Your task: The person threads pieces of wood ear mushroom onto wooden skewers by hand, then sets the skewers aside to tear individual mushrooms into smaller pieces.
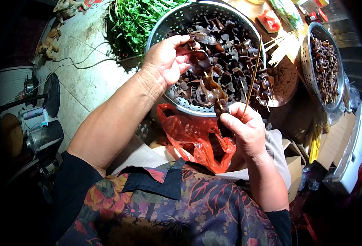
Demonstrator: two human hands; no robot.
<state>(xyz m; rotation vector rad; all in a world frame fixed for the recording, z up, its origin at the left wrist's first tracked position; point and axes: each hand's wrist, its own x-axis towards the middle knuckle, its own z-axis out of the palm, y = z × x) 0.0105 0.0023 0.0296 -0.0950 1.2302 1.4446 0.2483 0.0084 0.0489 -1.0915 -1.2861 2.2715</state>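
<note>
A perforated metal colander (190, 110) in front of me holds a heap of dark wood ear mushrooms (230, 51). Over its left side, my left hand (163, 61) is closed, thumb and fingers pinching a piece of wood ear. My right hand (247, 130), at the near right rim, grips a bamboo skewer with several wood ear pieces (214, 91) threaded on it. A second, bare thin stick (255, 71) rises from the same hand. Several filled skewers (263, 84) lie at the colander's right side.
A red plastic bag (189, 137) sits below the colander. Leafy greens (138, 20) lie at back left. Another colander (339, 69) of filled skewers stands right, beside loose bamboo skewers (285, 46). A cable (86, 64) crosses the tiled floor; cardboard (333, 141) is at right.
</note>
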